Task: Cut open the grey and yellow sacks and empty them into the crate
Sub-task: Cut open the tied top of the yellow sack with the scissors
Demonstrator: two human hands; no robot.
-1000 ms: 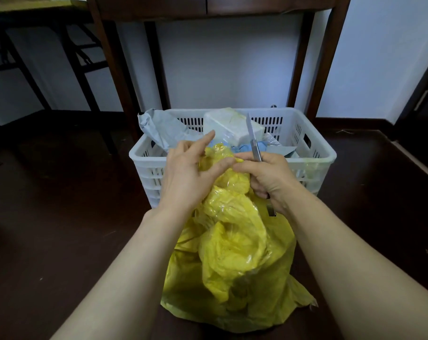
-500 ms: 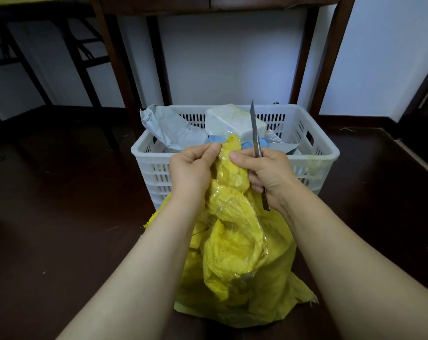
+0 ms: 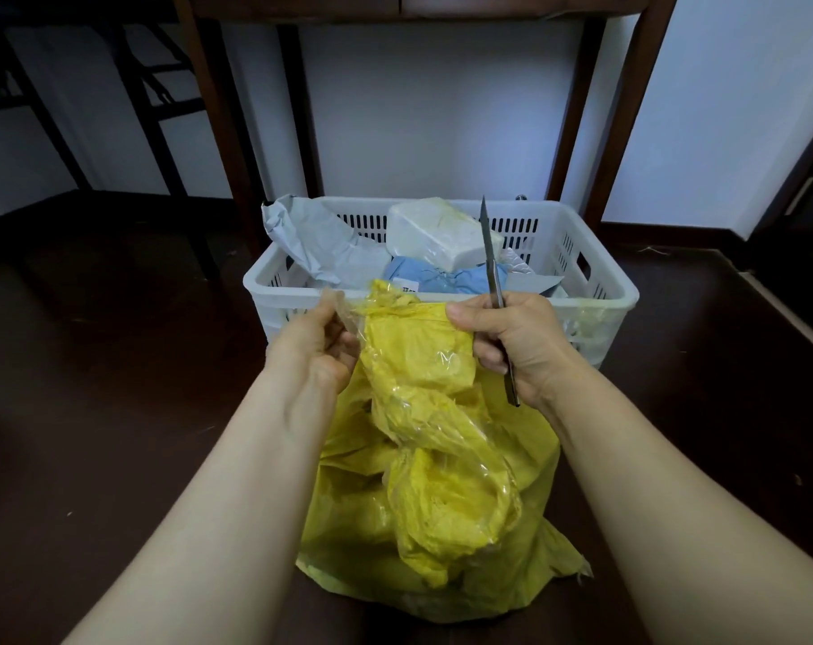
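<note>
Yellow sack [image 3: 442, 458], top in pinching grip of left hand [image 3: 311, 342]; upright knife [image 3: 491, 253] in grip of right hand [image 3: 525, 337].

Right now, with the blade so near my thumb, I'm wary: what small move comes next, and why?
Probably draw both hands apart to widen the top of the yellow sack: the left hand grips one side of it, the right hand pinches the other while holding the knife, blade pointing up, and the crate stands just behind.
</note>
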